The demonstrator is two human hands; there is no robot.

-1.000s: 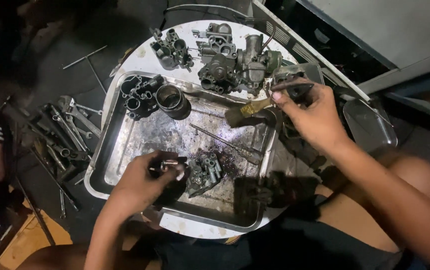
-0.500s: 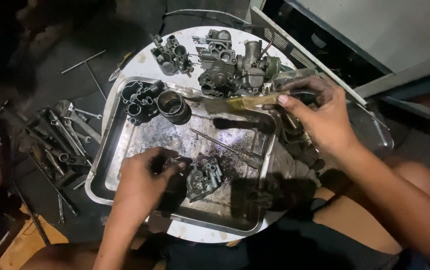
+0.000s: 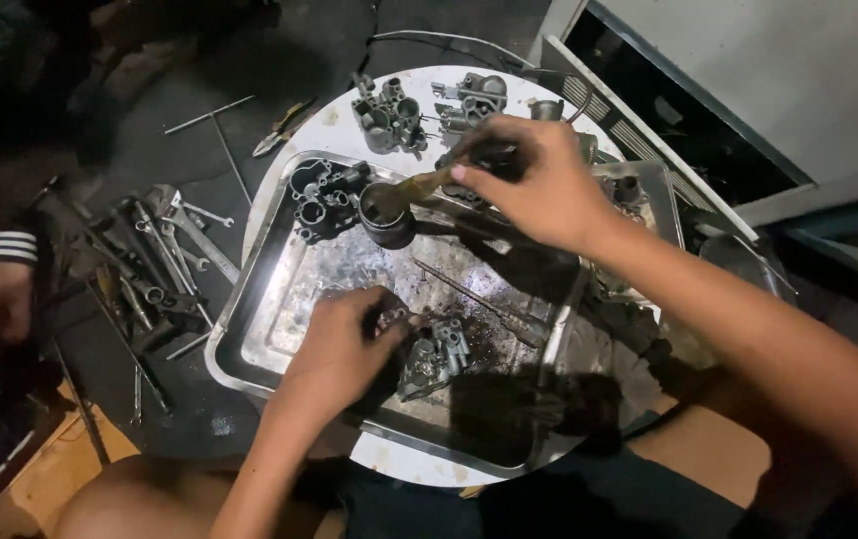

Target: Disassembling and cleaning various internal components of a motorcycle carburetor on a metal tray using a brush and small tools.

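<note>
Dark concrete floor (image 3: 279, 60), round white table (image 3: 404, 461), pale cabinet (image 3: 748, 70) behind, dim light.

A metal tray (image 3: 279, 309) sits on the round desk (image 3: 334, 125), a carburetor body (image 3: 434, 359) lying at its near side and a cup-shaped part (image 3: 386, 213) at its far side, more carburetor parts (image 3: 386, 113) behind the tray, and scattered wrenches (image 3: 164, 250) on the floor to the left.

Left hand (image 3: 334, 344) grips a carburetor part (image 3: 434, 357) in the metal tray (image 3: 249, 329); right hand (image 3: 539, 185) holds a brush (image 3: 419, 185) (bristles by a dark cup (image 3: 386, 215)).
</note>
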